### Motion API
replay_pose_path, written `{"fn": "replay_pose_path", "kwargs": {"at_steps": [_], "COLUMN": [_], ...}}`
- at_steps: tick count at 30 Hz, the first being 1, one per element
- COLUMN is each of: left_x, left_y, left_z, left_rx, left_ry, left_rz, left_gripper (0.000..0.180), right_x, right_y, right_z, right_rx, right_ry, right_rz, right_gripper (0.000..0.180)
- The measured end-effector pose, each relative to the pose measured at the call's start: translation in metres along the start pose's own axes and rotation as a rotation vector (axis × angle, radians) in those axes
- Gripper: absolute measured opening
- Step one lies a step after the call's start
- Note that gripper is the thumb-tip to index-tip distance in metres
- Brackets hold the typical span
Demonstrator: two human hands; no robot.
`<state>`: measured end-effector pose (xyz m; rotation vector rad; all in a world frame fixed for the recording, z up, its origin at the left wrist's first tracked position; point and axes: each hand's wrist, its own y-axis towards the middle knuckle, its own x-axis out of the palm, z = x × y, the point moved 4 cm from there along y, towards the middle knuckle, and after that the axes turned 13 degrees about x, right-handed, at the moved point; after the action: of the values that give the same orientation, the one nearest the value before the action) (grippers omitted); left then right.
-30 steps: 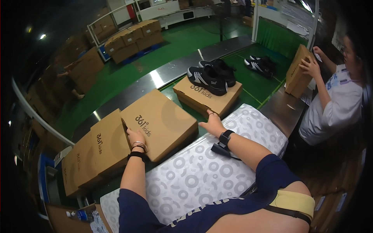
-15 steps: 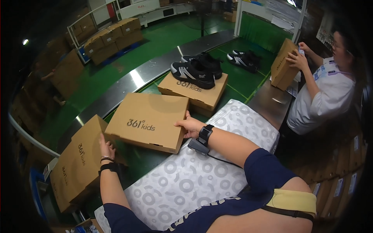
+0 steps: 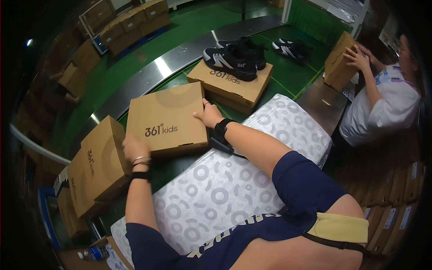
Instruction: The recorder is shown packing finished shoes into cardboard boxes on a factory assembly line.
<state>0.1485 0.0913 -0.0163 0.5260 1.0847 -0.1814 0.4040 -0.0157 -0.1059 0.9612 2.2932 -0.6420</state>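
A big pad of white wrapping paper with grey rings (image 3: 234,180) lies in front of the person, and past its far edge sits a flat brown shoe box (image 3: 165,119) on the green belt (image 3: 288,76). The right hand (image 3: 209,114) lies open on the box's right edge and the left hand (image 3: 135,150) presses its near left corner, likely to keep it square. More brown boxes (image 3: 92,164) lean at the left, and black sneakers (image 3: 234,56) rest on another box (image 3: 231,83).
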Motion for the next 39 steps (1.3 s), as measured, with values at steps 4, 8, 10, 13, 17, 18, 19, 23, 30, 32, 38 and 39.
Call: {"fn": "replay_pose_path", "kwargs": {"at_steps": [4, 8, 10, 13, 17, 18, 19, 23, 30, 32, 38, 39], "left_x": [0.030, 0.044, 0.049, 0.029, -0.003, -0.016, -0.016, -0.042, -0.058, -0.058, -0.071, -0.075], "left_y": [-0.046, -0.047, -0.041, -0.027, -0.016, -0.024, -0.016, -0.039, -0.075, -0.085, -0.128, -0.136], "left_z": [0.103, 0.070, 0.062, 0.011, -0.092, -0.122, -0.115, -0.124, -0.106, -0.074, 0.050, 0.063], "left_rx": [0.446, 0.339, 0.330, 0.430, 0.281, 0.199, 0.182, -0.012, -0.016, 0.084, 0.485, 0.513], "left_ry": [-0.049, 0.364, 0.385, 0.365, 0.454, 0.484, 0.478, 0.607, 0.406, 0.232, -0.354, -0.337], "left_rz": [-0.416, -0.460, -0.482, -0.469, -0.484, -0.511, -0.510, -0.508, -0.395, -0.343, -0.210, -0.193], "left_gripper": [0.046, 0.063, 0.064, 0.056, 0.053, 0.053, 0.054, 0.063, 0.065, 0.055, 0.045, 0.062], "right_x": [0.013, -0.049, -0.089, -0.129, -0.100, -0.074, -0.073, 0.003, -0.061, -0.089, -0.098, -0.113], "right_y": [-0.030, -0.074, -0.063, -0.001, 0.068, 0.055, 0.069, -0.029, -0.147, -0.107, -0.072, -0.096], "right_z": [-0.028, -0.069, -0.038, 0.045, 0.112, 0.092, 0.107, 0.004, -0.109, -0.125, -0.139, -0.146], "right_rx": [0.161, -0.138, -0.222, 0.325, 0.548, 0.604, 0.634, 0.686, -0.675, -0.752, -0.850, -0.885], "right_ry": [0.634, -0.126, -0.082, 0.735, 0.870, 0.827, 0.908, 0.981, 0.087, -0.235, -0.256, -0.232], "right_rz": [-0.513, 0.274, 0.941, 0.591, -0.260, -0.350, -0.364, -0.184, 0.492, 0.646, -0.081, -0.096], "right_gripper": [0.068, 0.062, 0.074, 0.060, 0.086, 0.102, 0.109, 0.108, 0.074, 0.055, 0.023, 0.021]}}
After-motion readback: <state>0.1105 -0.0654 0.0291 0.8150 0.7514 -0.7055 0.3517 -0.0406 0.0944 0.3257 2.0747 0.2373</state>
